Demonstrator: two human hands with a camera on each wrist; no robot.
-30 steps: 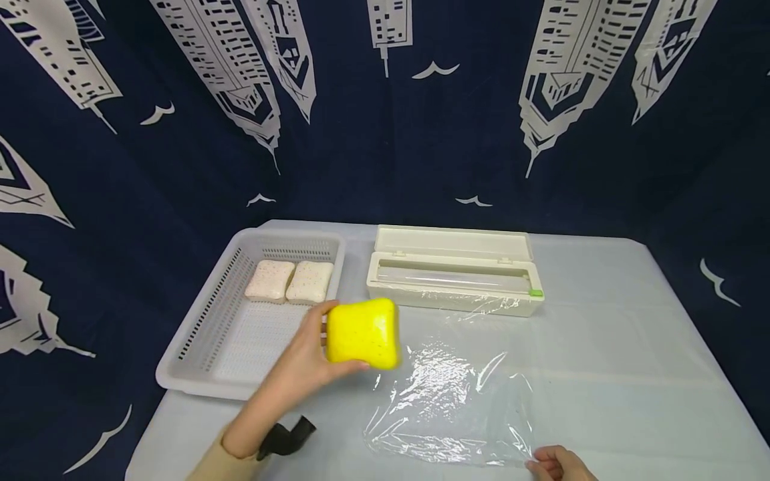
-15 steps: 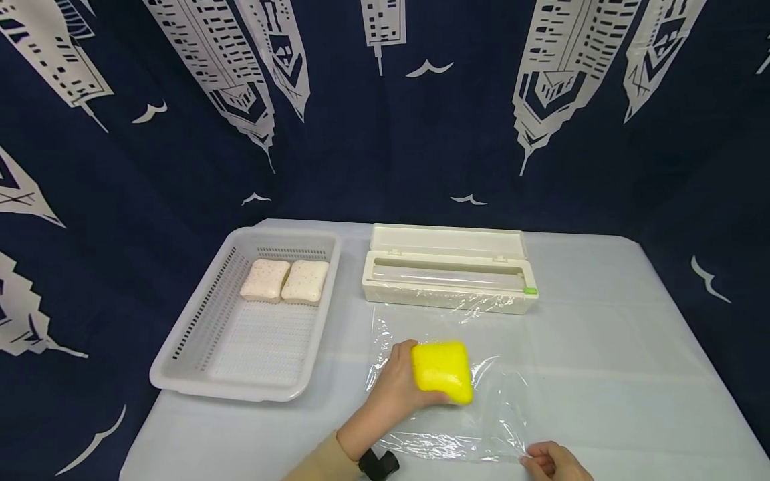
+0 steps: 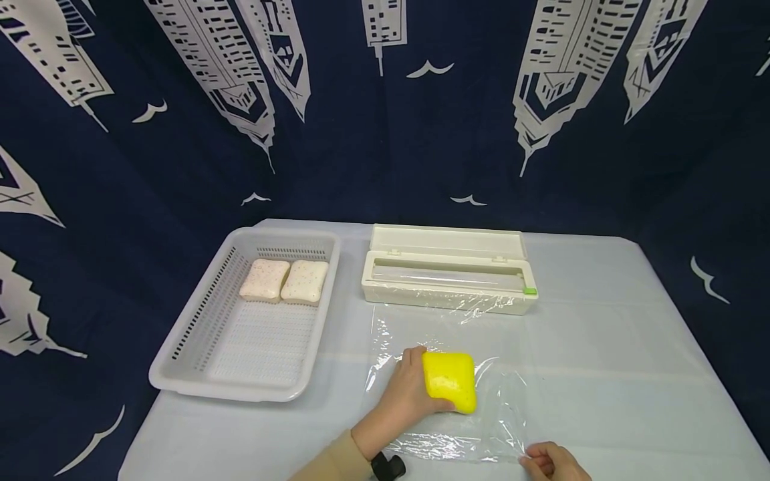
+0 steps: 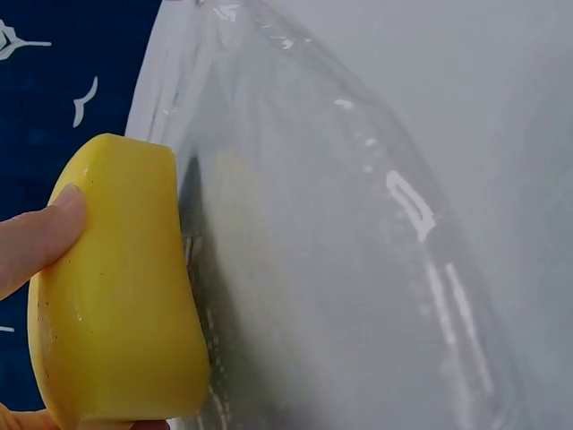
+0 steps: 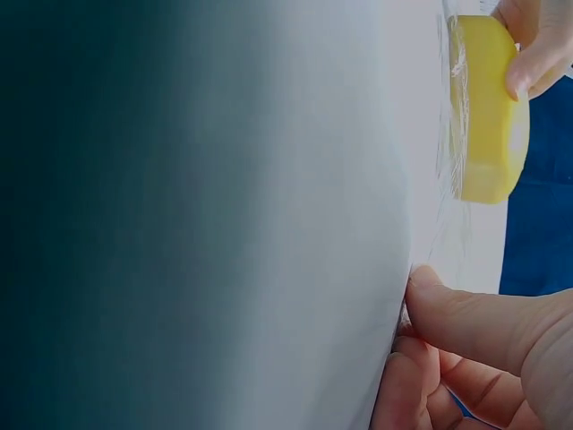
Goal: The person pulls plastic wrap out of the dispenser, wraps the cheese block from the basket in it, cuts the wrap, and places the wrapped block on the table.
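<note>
Here, one yellow block [image 3: 450,382] held, two pale blocks [image 3: 265,280] [image 3: 305,282]

A navy cloth [image 3: 385,147] printed with upside-down pale buildings [image 3: 562,67] and birds [image 3: 428,66] hangs behind a white table [image 3: 619,334].

The block [image 3: 450,381] is yellow, the backdrop [image 3: 415,143] white-patterned navy.
</note>
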